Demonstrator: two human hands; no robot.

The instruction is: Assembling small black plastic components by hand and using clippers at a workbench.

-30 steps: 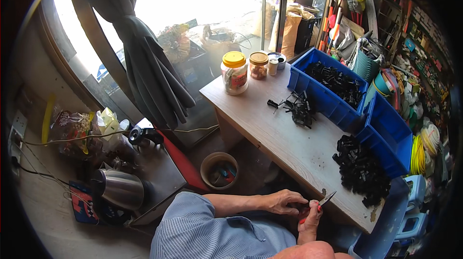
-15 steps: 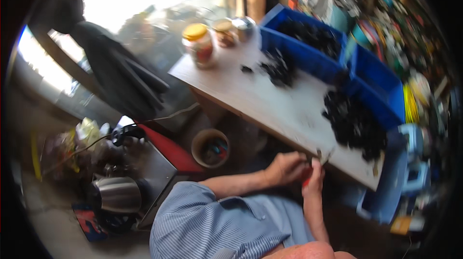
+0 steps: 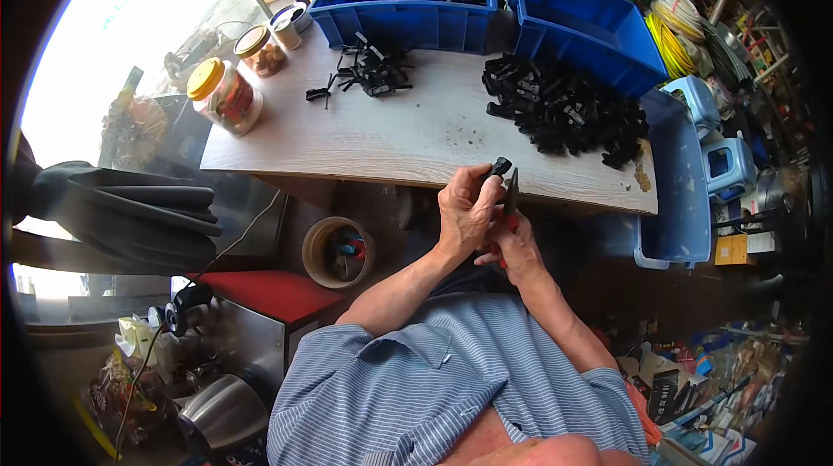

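Observation:
My left hand (image 3: 466, 213) pinches a small black plastic part (image 3: 499, 167) between thumb and fingers, just off the table's front edge. My right hand (image 3: 521, 251) is closed round red-handled pliers (image 3: 512, 193). Their dark jaws point upward beside the black part, and I cannot tell whether they touch it. A large heap of similar black parts (image 3: 564, 110) lies on the table (image 3: 347, 141) to the right. Farther left is a smaller, looser pile of black pieces (image 3: 375, 68), with a lone black piece (image 3: 319, 94) next to it.
Behind the piles stand a blue bin of black parts (image 3: 408, 23) and another blue bin (image 3: 599, 49). Jars, one a yellow-lidded jar (image 3: 227, 100), line the left end. Below are a round bucket (image 3: 317, 271), a metal kettle (image 3: 224, 414) and a light blue tub (image 3: 681, 197).
The view has turned and sharpened, so the table now lies nearly level across it. Both hands remain together by the table's front edge; the black part and pliers now show clearly.

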